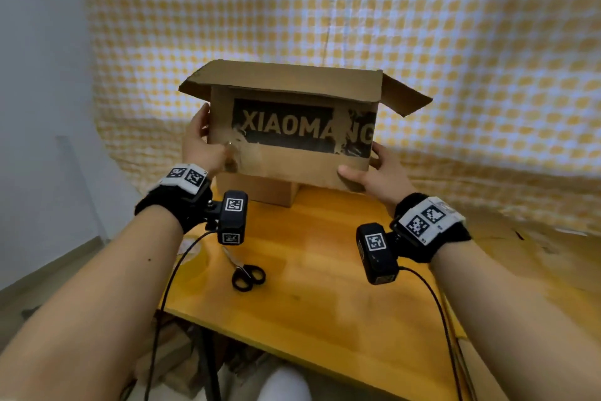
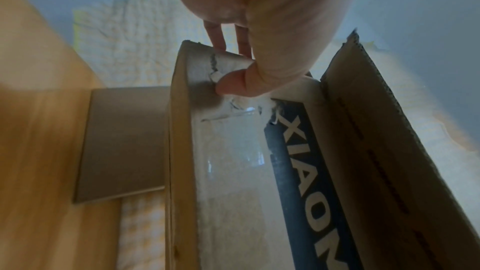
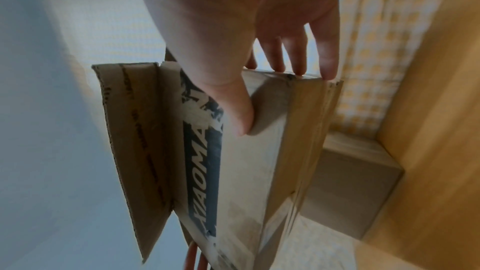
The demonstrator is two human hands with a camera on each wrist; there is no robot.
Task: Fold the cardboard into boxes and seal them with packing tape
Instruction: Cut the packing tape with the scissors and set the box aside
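I hold a brown cardboard box point(image 1: 292, 140) printed "XIAOMANG" up above the far end of the wooden table point(image 1: 309, 296). Its top flaps stand open and clear tape crosses its near face. My left hand point(image 1: 198, 140) grips the box's left edge point(image 2: 187, 93), thumb on the near face and fingers behind. My right hand point(image 1: 370, 173) grips the lower right corner point(image 3: 285, 89), thumb on the near face, fingers round the side. No tape roll shows in any view.
A smaller closed cardboard box point(image 1: 260, 189) sits on the table under the held one. Black-handled scissors point(image 1: 245, 274) lie mid-table. Flat cardboard point(image 1: 520, 244) lies at the right. A yellow checked cloth point(image 1: 325, 10) hangs behind.
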